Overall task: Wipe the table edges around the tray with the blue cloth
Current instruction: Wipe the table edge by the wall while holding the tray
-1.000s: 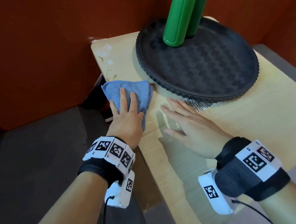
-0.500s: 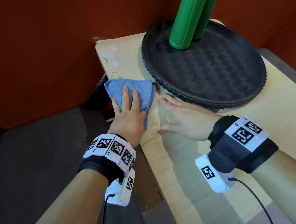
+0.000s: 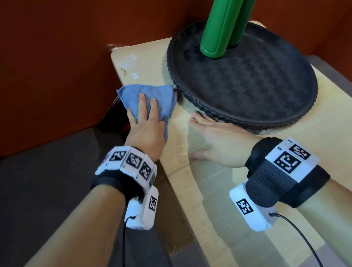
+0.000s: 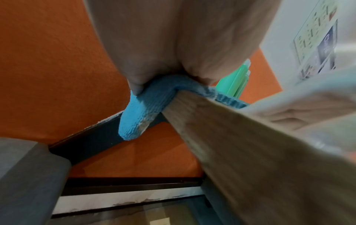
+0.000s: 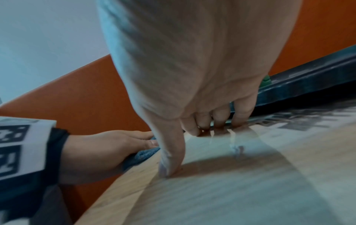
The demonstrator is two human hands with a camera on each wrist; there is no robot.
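The blue cloth [image 3: 158,96] lies on the left edge of the light wooden table [image 3: 262,178], just left of the round black tray [image 3: 252,86]. My left hand [image 3: 145,123] presses down on it with straight fingers. In the left wrist view the cloth [image 4: 138,115] folds over the table edge [image 4: 231,144] and hangs below it. My right hand [image 3: 212,136] lies flat on the tabletop, its fingers [image 5: 221,117] touching the tray's near-left rim [image 5: 308,80]. The left hand [image 5: 100,152] and cloth [image 5: 142,155] also show in the right wrist view.
Two green bottles [image 3: 223,17] [image 3: 246,6] stand on the far part of the tray. A dark red wall runs close behind and to the left of the table. White smudges [image 3: 128,62] mark the far-left table corner. Grey floor lies to the left.
My right hand has slid forward until its fingertips reach the tray rim. The left hand and cloth have stayed at about the same spot on the left edge.
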